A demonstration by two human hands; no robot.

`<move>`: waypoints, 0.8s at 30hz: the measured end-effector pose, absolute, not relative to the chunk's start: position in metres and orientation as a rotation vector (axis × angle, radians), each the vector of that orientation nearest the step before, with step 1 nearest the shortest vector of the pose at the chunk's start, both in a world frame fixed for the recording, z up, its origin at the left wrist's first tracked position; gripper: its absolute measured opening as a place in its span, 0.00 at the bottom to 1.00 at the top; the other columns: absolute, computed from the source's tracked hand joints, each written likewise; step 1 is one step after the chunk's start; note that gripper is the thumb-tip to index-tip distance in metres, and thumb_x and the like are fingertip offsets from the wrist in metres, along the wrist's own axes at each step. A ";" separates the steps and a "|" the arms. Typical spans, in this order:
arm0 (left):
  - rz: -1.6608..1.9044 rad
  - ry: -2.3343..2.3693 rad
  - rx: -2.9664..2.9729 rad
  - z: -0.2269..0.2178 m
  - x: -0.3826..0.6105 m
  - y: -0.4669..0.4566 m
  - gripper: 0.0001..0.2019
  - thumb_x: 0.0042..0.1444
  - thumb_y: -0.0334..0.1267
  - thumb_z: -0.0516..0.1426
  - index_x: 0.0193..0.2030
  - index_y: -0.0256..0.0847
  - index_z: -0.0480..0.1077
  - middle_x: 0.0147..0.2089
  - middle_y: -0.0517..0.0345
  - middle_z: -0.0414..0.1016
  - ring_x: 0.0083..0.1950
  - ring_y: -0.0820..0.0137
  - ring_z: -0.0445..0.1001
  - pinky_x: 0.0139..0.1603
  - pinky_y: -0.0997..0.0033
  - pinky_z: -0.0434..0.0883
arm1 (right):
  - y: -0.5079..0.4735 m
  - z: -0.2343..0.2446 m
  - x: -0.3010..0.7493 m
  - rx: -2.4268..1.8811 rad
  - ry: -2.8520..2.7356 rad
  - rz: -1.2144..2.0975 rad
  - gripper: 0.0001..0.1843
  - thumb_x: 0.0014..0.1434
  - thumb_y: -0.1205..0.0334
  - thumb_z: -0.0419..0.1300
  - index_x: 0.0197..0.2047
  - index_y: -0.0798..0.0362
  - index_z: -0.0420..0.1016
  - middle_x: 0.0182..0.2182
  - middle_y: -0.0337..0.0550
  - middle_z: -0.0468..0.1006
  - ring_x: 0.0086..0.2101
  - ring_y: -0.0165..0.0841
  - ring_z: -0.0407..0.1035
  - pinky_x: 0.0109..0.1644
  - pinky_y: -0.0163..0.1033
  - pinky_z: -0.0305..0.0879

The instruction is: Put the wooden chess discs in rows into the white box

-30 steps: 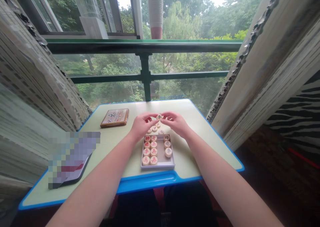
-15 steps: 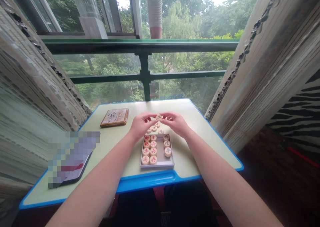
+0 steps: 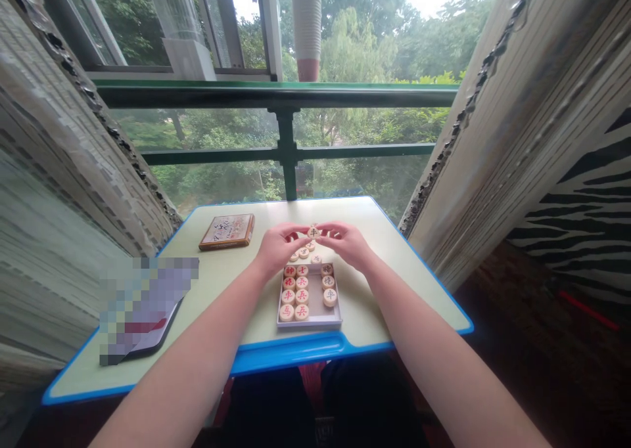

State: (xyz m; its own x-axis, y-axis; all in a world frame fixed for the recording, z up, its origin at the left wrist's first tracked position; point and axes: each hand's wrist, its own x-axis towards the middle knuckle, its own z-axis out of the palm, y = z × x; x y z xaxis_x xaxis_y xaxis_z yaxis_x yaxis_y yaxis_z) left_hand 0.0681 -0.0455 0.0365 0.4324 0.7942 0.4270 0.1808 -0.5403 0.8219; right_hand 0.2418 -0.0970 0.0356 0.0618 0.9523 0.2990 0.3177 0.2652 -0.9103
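A round wooden Chinese chess piece [image 3: 313, 233] with a dark character is held up beyond the box. My left hand [image 3: 282, 247] grips it from the left and my right hand [image 3: 344, 243] from the right, both with closed fingertips. Beneath them several loose pieces [image 3: 303, 253] lie on the table, partly hidden by the hands. Nearer to me is a shallow open box [image 3: 319, 311]. Red-marked pieces [image 3: 302, 296] fill two columns on its left, and three dark-marked pieces [image 3: 330, 297] stand in a column along its right side.
The pale table [image 3: 374, 290] has a blue rim. A flat brown box lid [image 3: 227, 231] lies at the back left. On the left is a dark-edged tablet-like object [image 3: 152, 323], partly blurred out. Curtains [image 3: 473, 139] hang on both sides, and a green railing [image 3: 286, 95] stands behind.
Both hands keep hold of the same chess piece at nearly the same spot. The camera view has shifted slightly; the pieces in the box stay in place.
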 end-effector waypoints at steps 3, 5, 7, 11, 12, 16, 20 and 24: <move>1.099 0.810 1.978 0.037 0.067 -0.047 0.15 0.45 0.43 0.62 0.38 0.37 0.76 0.31 0.55 0.75 0.27 0.74 0.66 0.28 0.73 0.67 | -0.099 0.036 0.241 -1.250 -1.458 0.751 0.19 0.44 0.54 0.65 0.39 0.54 0.76 0.30 0.41 0.74 0.26 0.26 0.62 0.31 0.35 0.63; 1.098 0.802 1.978 0.037 0.067 -0.048 0.15 0.45 0.42 0.62 0.38 0.36 0.76 0.32 0.54 0.75 0.27 0.74 0.66 0.28 0.73 0.66 | -0.101 0.037 0.241 -1.248 -1.456 0.751 0.19 0.44 0.54 0.65 0.39 0.54 0.76 0.30 0.41 0.74 0.26 0.26 0.62 0.31 0.35 0.63; 1.102 0.799 1.975 0.038 0.065 -0.050 0.15 0.45 0.42 0.62 0.38 0.36 0.76 0.31 0.54 0.75 0.28 0.74 0.66 0.29 0.73 0.66 | -0.104 0.038 0.239 -1.248 -1.457 0.745 0.19 0.45 0.54 0.65 0.39 0.54 0.76 0.30 0.41 0.74 0.27 0.27 0.63 0.32 0.36 0.63; 1.117 0.795 2.002 0.041 0.061 -0.055 0.15 0.45 0.43 0.62 0.38 0.37 0.77 0.32 0.54 0.75 0.28 0.73 0.66 0.29 0.73 0.66 | -0.111 0.041 0.233 -1.253 -1.458 0.718 0.19 0.45 0.55 0.64 0.40 0.55 0.76 0.31 0.42 0.74 0.27 0.27 0.63 0.33 0.36 0.64; 1.124 0.797 2.018 0.042 0.060 -0.057 0.15 0.45 0.44 0.62 0.38 0.37 0.77 0.32 0.54 0.75 0.28 0.73 0.67 0.30 0.73 0.66 | -0.113 0.043 0.231 -1.255 -1.460 0.715 0.19 0.45 0.55 0.64 0.40 0.55 0.76 0.31 0.42 0.74 0.28 0.27 0.63 0.34 0.36 0.64; 1.114 0.799 2.074 0.046 0.055 -0.064 0.15 0.46 0.45 0.61 0.37 0.38 0.76 0.33 0.53 0.76 0.29 0.72 0.68 0.31 0.72 0.67 | -0.122 0.045 0.226 -1.275 -1.481 0.702 0.20 0.46 0.54 0.64 0.41 0.55 0.76 0.32 0.44 0.75 0.29 0.28 0.64 0.35 0.36 0.64; 1.047 0.773 2.137 0.047 0.053 -0.070 0.14 0.46 0.45 0.61 0.37 0.38 0.76 0.33 0.53 0.77 0.29 0.72 0.69 0.31 0.72 0.67 | -0.134 0.040 0.225 -1.305 -1.483 0.689 0.20 0.47 0.52 0.63 0.41 0.55 0.76 0.34 0.45 0.76 0.30 0.29 0.65 0.36 0.37 0.64; 0.974 0.745 2.185 0.044 0.053 -0.079 0.14 0.45 0.45 0.61 0.36 0.39 0.77 0.33 0.53 0.78 0.29 0.72 0.69 0.31 0.72 0.67 | -0.150 0.033 0.227 -1.318 -1.467 0.701 0.20 0.47 0.52 0.63 0.42 0.54 0.76 0.33 0.44 0.76 0.30 0.30 0.66 0.35 0.38 0.64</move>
